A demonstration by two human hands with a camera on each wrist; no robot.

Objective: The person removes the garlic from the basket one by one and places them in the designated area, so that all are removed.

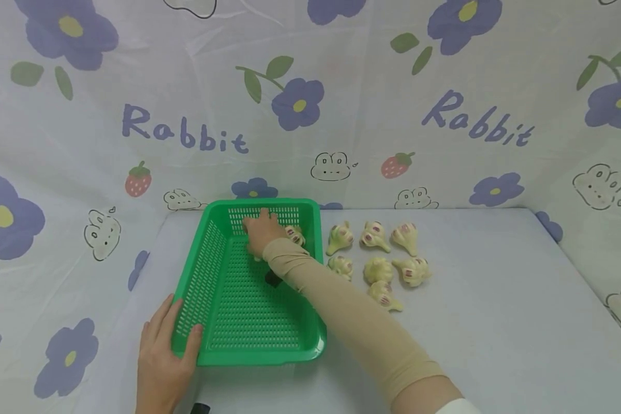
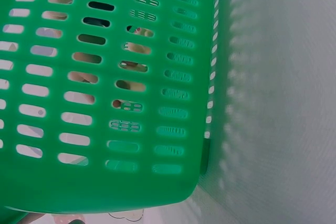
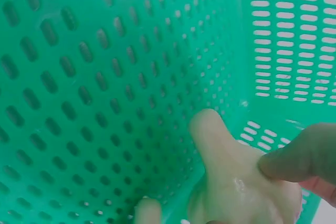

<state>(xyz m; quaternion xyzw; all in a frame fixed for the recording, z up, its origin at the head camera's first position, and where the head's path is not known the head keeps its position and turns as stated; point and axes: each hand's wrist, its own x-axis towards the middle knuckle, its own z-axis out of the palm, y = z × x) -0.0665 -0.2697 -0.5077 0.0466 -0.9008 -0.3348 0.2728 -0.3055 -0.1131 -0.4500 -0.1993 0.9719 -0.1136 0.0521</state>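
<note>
A green plastic basket (image 1: 253, 310) with slotted walls stands on the table. My left hand (image 1: 163, 345) grips its near left rim, thumb over the inner side and fingers along the outer wall. Inside the basket, towards the far end, is my right hand (image 1: 264, 230). Its thumb (image 3: 294, 156) presses on a pale garlic bulb (image 3: 247, 187), which it holds with the stem pointing up; the other fingers are mostly hidden. Another garlic bulb (image 1: 294, 234) with purple patches lies by the basket's far right corner, partly behind the right wrist.
Several garlic bulbs (image 1: 378, 269) lie grouped on the white table (image 1: 476, 322), right of the basket. A patterned cloth (image 1: 352, 103) hangs behind and at the sides. The right forearm in a beige sleeve (image 1: 352, 316) crosses the basket's right rim.
</note>
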